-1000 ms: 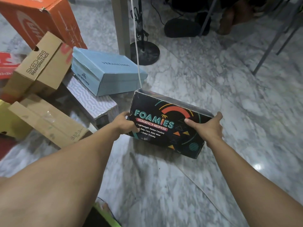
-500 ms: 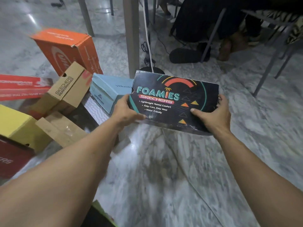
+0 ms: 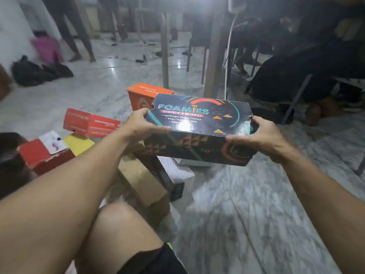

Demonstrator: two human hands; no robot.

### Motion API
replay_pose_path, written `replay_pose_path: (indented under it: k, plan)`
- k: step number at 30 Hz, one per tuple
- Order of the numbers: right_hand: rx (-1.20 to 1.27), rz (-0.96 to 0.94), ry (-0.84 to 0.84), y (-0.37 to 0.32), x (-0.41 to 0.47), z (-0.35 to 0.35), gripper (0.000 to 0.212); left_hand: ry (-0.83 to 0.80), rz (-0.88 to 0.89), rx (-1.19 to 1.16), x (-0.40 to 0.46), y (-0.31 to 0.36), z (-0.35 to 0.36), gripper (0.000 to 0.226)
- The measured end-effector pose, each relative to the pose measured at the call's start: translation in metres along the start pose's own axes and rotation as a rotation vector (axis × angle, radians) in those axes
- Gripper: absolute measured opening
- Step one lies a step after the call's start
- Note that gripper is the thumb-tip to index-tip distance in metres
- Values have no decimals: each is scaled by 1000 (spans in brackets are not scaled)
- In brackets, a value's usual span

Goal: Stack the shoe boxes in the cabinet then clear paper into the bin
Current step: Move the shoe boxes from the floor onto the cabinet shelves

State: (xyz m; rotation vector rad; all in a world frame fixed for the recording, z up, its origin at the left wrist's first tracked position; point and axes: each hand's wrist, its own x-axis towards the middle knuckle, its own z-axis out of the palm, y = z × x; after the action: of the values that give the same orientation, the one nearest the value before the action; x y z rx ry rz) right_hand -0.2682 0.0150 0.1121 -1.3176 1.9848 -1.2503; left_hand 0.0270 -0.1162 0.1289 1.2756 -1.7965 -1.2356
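Observation:
A black Foamies Skechers shoe box (image 3: 199,123) with bright lettering is held in the air above the marble floor, lid up. My left hand (image 3: 143,125) grips its left end and my right hand (image 3: 260,137) grips its right end. Below and to the left lie other shoe boxes: an orange one (image 3: 141,95) behind the black box, a red one (image 3: 90,123), another red one with a white label (image 3: 43,153), a yellow one (image 3: 78,142) and a brown cardboard one (image 3: 142,178). No cabinet, paper or bin is in view.
My bare knee (image 3: 118,230) is at the bottom centre. Table legs (image 3: 165,52) and a white cable (image 3: 228,50) stand behind the boxes. A seated person in dark clothes (image 3: 300,72) is at the right, a standing person's legs (image 3: 79,36) and dark bags (image 3: 35,72) at far left.
Both hands have lifted the black box off the floor and higher. The view has tilted up, showing more of the room and the box pile from farther back.

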Motion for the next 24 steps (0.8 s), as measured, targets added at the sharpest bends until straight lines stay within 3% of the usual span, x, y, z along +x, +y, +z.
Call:
replay_pose_path:
  k: [2,5,8,13,16,18,21,24]
  plan:
    - [-40,-29,-81,-27,5,19,61,50,-13,2,-17,-1,-30,78]
    - [-109,-63,-176,-64,7,46,74,114,-33,15,-42,-4,-67,53]
    - [-174,-126,-231,-98,3,77,82,211,-62,57,-74,-11,-107,51]
    - [-194,-222,-387,-152,-17,131,50,321,-201,60,-140,-27,-174,59]
    - [-255,-292,-494,-182,-36,168,59,402,-277,59,-184,-34,-204,51]
    - [-303,-330,-558,-201,-48,194,68,473,-305,58,-211,-41,-223,59]
    - [-330,-463,-653,-228,-71,231,42,584,-361,73,-251,-57,-251,86]
    - [-330,-563,-712,-252,-92,268,37,683,-430,77,-288,-75,-275,92]
